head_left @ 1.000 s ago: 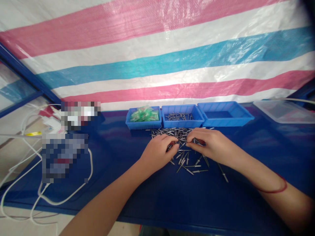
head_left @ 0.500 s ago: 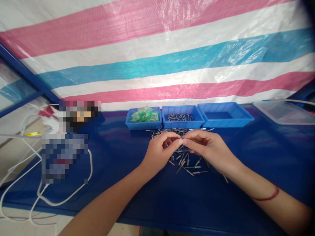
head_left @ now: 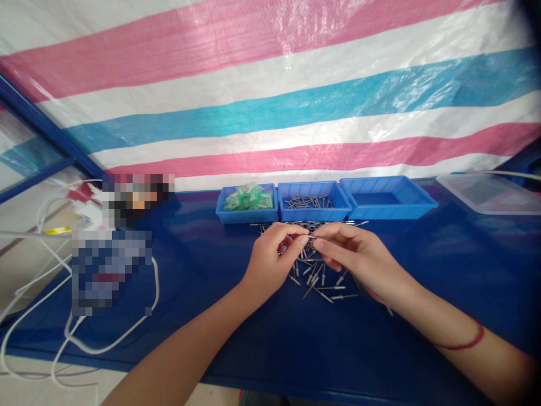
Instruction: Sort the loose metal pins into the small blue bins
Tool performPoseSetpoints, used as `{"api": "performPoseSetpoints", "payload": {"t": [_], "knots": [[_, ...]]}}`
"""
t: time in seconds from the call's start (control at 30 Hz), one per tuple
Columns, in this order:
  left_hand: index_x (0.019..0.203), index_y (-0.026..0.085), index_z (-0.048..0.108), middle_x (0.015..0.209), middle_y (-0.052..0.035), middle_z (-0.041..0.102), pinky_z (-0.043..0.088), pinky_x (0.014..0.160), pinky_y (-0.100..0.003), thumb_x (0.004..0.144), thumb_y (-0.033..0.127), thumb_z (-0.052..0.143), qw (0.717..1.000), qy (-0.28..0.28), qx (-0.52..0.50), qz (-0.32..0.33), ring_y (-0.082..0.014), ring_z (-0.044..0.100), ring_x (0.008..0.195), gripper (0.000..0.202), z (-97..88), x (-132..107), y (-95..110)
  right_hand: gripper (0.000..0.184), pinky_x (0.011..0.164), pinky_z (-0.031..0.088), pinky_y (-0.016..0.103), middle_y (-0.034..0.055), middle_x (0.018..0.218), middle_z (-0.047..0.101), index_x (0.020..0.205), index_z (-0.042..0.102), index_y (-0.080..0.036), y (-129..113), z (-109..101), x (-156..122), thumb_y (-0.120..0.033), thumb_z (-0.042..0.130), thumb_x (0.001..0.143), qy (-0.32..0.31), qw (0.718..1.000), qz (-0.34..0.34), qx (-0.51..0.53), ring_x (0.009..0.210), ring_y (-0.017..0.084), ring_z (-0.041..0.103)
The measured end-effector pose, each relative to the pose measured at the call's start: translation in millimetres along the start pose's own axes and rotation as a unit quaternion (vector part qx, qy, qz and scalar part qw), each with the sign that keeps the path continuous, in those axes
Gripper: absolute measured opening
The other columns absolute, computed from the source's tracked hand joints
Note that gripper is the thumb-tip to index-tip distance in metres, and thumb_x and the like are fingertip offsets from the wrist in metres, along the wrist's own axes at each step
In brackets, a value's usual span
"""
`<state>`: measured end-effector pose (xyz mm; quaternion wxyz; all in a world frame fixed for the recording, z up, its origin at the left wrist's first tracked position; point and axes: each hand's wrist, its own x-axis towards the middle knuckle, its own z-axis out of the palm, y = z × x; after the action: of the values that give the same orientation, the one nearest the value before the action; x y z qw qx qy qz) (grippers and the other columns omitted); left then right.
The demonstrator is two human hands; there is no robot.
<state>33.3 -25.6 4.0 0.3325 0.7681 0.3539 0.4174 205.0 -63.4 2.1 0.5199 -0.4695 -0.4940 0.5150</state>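
Over a loose pile of blind rivets (head_left: 315, 278), my left hand (head_left: 270, 259) and my right hand (head_left: 363, 254) meet fingertip to fingertip. A thin metal blind rivet (head_left: 311, 237) spans the small gap between them, pinched by thumb and forefinger on both sides. Most of it is covered by the fingers. The pile's rivets point in all directions, and part of it is hidden under my hands.
Behind the pile stand three blue bins in a row: the left bin (head_left: 247, 216) holds green plastic packets, the middle bin (head_left: 313, 213) loose rivets. The right bin (head_left: 389, 211) is beside a clear plastic lid (head_left: 486, 194). White cables (head_left: 156, 287) lie at the left.
My fingertips have drawn slightly apart, so more of the rivet shows between them. The pile and the bins are unchanged.
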Motion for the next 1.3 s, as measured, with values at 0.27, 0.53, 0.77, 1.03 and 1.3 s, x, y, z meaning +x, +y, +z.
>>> {"api": "performPoseSetpoints", "payload": {"t": [0.27,0.53,0.77,1.03,1.3], "knots": [[0.093,0.017,0.063,0.088,-0.0042,0.063,0.045,0.067,-0.024,0.092,0.031,0.050,0.999,-0.045,0.023,0.007,-0.0128,0.057,0.075,0.019,0.0,1,-1,0.015,0.052,0.048,0.024,0.0014,0.080,0.066,0.083,0.066,-0.022,-9,0,-4,-0.035,0.070,0.076,0.014,0.989,-0.101,-0.105,0.059,0.011,0.057],[0.116,0.019,0.056,0.096,-0.0029,0.064,0.046,0.067,-0.023,0.092,0.033,0.049,0.998,-0.051,0.033,-0.031,-0.0107,0.057,0.072,0.029,0.7,0,-3,0.015,0.063,0.053,0.029,0.0037,0.087,0.066,0.082,0.063,-0.022,-19,-12,18,-0.036,0.066,0.079,0.085,0.963,-0.154,-0.202,0.074,0.016,0.062],[0.109,0.019,0.060,0.092,-0.0040,0.063,0.048,0.069,-0.024,0.092,0.031,0.048,0.993,-0.081,0.081,0.003,-0.0125,0.059,0.076,0.024,-2.9,1,-9,0.020,0.066,0.049,0.033,0.0058,0.089,0.070,0.094,0.065,-0.020,-23,-30,69,-0.035,0.060,0.082,0.113,0.869,-0.215,-0.432,0.066,0.017,0.060],[0.101,0.018,0.063,0.097,-0.0062,0.065,0.048,0.081,-0.028,0.092,0.024,0.046,0.981,-0.121,0.144,0.054,-0.0168,0.060,0.089,0.020,-4.3,0,-11,0.023,0.063,0.046,0.030,0.0046,0.088,0.068,0.101,0.064,-0.019,-18,-31,43,-0.031,0.053,0.086,0.074,0.852,-0.202,-0.478,0.062,0.015,0.056],[0.097,0.017,0.065,0.096,-0.0067,0.067,0.047,0.082,-0.029,0.092,0.021,0.045,0.971,-0.140,0.178,0.080,-0.0180,0.061,0.090,0.021,-3.6,1,-10,0.026,0.054,0.039,0.028,-0.0013,0.063,0.061,0.081,0.067,-0.021,-9,-58,25,-0.041,0.051,0.087,0.002,0.869,-0.101,-0.484,0.053,0.013,0.050]]}}
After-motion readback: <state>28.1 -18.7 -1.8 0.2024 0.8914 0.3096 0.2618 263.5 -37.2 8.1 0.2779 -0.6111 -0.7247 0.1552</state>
